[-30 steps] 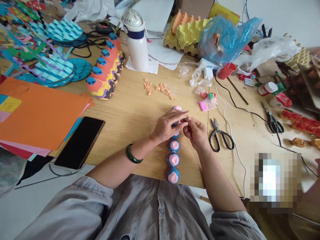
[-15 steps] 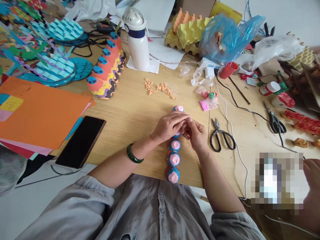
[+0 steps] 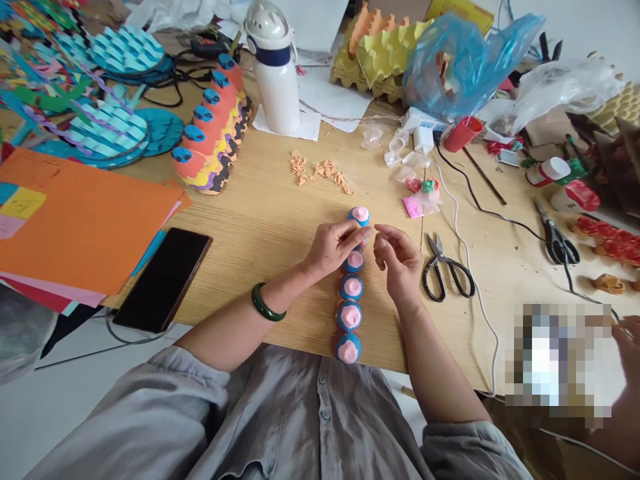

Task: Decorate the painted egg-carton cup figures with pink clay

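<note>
- Head view: left hand (image 3: 333,250) pinched over the row of pink-topped blue domes (image 3: 353,287) on the table (image 3: 270,227); whether it holds anything, I cannot tell.
- Right hand (image 3: 399,263), fingers loosely parted, shows nothing held.
- Seemingly delicate fingertip work; next calls for a light touch.

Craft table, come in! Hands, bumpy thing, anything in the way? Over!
Left hand pinched over blue bumpy strip with pink blobs, any contents unclear. Right hand apart, curled. Strip partly hidden; black-handled metal scissors beside right hand, not blocking.
</note>
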`<action>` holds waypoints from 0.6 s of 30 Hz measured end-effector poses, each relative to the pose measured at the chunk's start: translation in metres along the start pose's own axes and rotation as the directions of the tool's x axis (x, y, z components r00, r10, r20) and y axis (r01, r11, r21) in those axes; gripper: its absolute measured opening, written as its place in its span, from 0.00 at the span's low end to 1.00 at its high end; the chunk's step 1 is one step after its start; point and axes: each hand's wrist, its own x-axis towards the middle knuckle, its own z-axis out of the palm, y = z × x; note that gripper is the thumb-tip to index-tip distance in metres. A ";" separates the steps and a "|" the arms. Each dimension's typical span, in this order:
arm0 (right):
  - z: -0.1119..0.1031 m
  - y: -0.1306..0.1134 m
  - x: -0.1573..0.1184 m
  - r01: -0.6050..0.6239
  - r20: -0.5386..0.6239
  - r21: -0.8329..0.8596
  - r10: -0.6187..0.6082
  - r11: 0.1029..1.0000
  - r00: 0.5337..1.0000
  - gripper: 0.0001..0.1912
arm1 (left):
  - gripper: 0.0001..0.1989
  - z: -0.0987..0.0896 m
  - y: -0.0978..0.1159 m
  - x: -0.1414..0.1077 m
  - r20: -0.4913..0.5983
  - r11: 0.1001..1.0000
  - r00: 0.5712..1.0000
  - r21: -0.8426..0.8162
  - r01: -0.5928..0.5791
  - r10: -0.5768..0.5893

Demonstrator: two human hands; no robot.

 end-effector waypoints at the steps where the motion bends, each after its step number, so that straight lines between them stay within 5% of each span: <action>1: 0.001 -0.002 -0.002 0.043 0.024 -0.031 -0.042 0.999 0.999 0.14 | 0.26 0.001 0.001 0.000 0.026 0.999 1.000 -0.036 0.018 -0.017; 5: 0.006 -0.010 -0.008 0.125 0.111 -0.158 -0.109 0.979 0.988 0.12 | 0.28 0.004 0.002 -0.002 0.086 0.986 0.992 -0.133 0.098 -0.087; 10: 0.010 -0.015 -0.012 0.180 0.073 -0.232 -0.168 0.956 0.983 0.04 | 0.32 0.006 0.003 -0.004 0.118 0.975 0.986 -0.177 0.136 -0.117; 15: 0.010 -0.009 -0.010 -0.012 -0.024 -0.072 0.011 0.997 1.000 0.12 | 0.32 0.004 0.002 -0.005 0.034 0.982 0.993 -0.147 0.121 -0.117; 18: 0.009 -0.004 -0.006 -0.097 -0.090 0.037 0.100 0.995 0.991 0.15 | 0.20 0.002 0.000 -0.003 -0.022 0.993 1.000 -0.115 0.004 -0.006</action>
